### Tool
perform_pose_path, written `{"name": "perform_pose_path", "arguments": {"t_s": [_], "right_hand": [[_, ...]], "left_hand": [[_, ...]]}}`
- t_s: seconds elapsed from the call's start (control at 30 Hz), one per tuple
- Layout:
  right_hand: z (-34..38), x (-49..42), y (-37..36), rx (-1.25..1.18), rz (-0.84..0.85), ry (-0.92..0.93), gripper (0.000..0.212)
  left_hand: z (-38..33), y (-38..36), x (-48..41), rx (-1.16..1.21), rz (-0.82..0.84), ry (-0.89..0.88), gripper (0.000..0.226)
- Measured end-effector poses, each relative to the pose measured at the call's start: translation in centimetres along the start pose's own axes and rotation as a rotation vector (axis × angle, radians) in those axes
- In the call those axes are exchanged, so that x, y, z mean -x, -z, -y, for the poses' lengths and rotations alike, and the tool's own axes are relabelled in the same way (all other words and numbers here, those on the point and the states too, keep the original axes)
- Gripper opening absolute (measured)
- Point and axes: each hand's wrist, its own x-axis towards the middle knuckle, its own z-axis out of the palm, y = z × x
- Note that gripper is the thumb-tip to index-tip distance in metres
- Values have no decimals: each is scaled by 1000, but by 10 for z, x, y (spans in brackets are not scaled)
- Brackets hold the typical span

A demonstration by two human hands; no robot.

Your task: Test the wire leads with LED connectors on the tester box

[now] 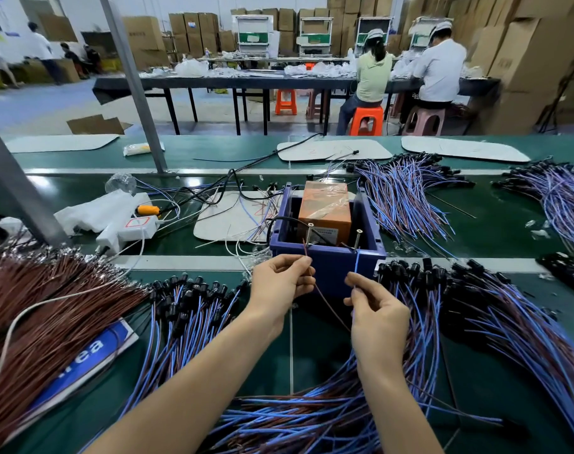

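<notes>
The only legible lettering is a white "ea", with part of an "r" before it, on a blue-and-white card [92, 352] lying on the tabletop at 8 o'clock in the view. The label print on the orange block [324, 208] inside the tester box [328, 267] is too small to read.

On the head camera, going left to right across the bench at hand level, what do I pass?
Brown wire bundle → heap of leads with black connectors → left hand pinching a brown wire → right hand pinching a blue wire → second heap of leads. The tester box, behind both hands, is left out.
</notes>
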Motion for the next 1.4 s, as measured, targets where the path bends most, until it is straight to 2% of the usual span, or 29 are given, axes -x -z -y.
{"name": "perform_pose_path", "arguments": {"t_s": [0.7,1.4], "right_hand": [[-1,3,1,-33,50,13,30],[0,2,2,-11,58,8,25]], "left_hand": [[-2,3,-1,-141,75,-55,8],[-5,2,-2,-159,78,-18,7]]}}
